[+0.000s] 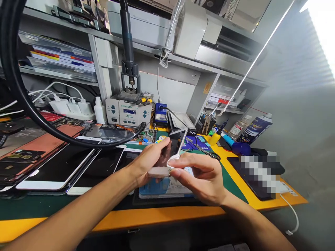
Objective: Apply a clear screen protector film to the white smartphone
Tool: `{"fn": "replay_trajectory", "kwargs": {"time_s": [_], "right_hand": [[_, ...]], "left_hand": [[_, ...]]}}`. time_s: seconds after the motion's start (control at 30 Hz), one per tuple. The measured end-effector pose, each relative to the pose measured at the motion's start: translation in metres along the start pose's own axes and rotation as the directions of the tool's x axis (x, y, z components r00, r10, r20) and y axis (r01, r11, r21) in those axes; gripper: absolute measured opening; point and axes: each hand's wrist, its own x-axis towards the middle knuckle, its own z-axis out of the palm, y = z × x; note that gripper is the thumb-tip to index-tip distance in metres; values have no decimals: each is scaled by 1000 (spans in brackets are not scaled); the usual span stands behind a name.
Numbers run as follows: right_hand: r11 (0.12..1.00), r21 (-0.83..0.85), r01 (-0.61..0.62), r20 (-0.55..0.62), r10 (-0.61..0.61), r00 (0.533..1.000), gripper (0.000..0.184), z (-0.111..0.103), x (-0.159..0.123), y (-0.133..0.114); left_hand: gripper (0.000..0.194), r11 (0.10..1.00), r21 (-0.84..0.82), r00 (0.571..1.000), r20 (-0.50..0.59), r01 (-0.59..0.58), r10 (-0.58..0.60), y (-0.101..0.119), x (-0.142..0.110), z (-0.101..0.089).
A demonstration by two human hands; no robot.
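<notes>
Left hand (148, 164) closed around dark smartphone (171, 146), long axis tilted up toward far right, held above worktop (157, 215). Right hand (199, 177), just right of phone, pinches white strip (172, 157) at phone's near end.

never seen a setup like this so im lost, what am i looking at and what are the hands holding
This is one picture from a camera worn on a person's head, looking forward and down at their two bare hands. The left hand holds a dark phone panel at a tilt, while the right hand pinches a white strip at its edge. Beneath them lies a blue mat on a green bench with a yellow edge. A white-framed phone lies on the left. Farther back stands a soldering station, with a hot-air handle held above it.
</notes>
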Motion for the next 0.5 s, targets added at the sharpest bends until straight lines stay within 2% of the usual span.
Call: {"fn": "replay_trajectory", "kwargs": {"time_s": [0.13,0.27,0.37,0.5], "right_hand": [[992,5,-129,-57,129,990,10,-2,1,5],[968,-11,-249,-118,247,962,9,-5,5,15],[956,5,-293,-133,291,947,13,-6,10,20],[953,36,-302,-125,304,944,12,-7,13,25]], "left_hand": [[40,996,-47,993,-93,-81,76,-1,6,-4],[33,970,-101,960,-201,-219,196,2,8,-7],[23,949,-112,939,-219,-295,266,4,6,-7],[25,927,-111,917,-229,-359,328,4,2,-5]]}}
